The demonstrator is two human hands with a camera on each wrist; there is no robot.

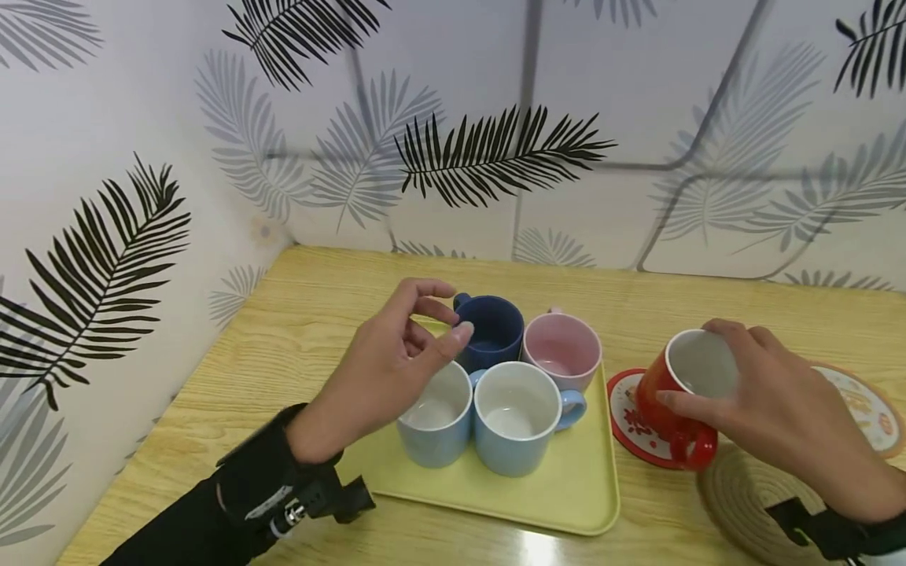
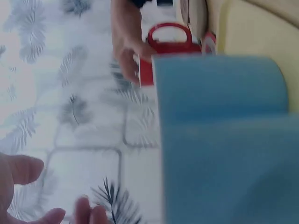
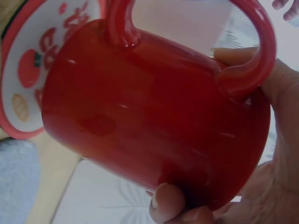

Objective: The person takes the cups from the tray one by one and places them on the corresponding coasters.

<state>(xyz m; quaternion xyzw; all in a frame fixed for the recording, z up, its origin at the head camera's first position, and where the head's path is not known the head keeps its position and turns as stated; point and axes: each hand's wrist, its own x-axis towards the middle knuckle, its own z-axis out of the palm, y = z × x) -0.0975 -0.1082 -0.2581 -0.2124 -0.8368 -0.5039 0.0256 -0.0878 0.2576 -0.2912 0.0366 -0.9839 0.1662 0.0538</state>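
Observation:
My right hand [image 1: 778, 409] grips a glossy red mug [image 1: 654, 397] with a white inside, fingers and thumb across its rim. The mug is tilted over a red-rimmed round coaster [image 1: 624, 424]; whether its base touches, I cannot tell. In the right wrist view the red mug [image 3: 154, 112] fills the middle, handle up. My left hand [image 1: 389, 369], fingers loosely bent and holding nothing, hovers over the left light-blue mug [image 1: 433, 442]. Beside that stands another light-blue mug [image 1: 515, 448]. Behind are a navy mug [image 1: 490, 326] and a pink mug [image 1: 562, 346], all on the yellow tray [image 1: 566, 495].
A woven round mat [image 1: 743, 503] lies at the front right, partly under my right wrist. Behind it is an orange-rimmed coaster [image 1: 867, 413]. The wooden table [image 1: 283, 330] meets a leaf-patterned wall covering [image 1: 453, 228] at the back and left.

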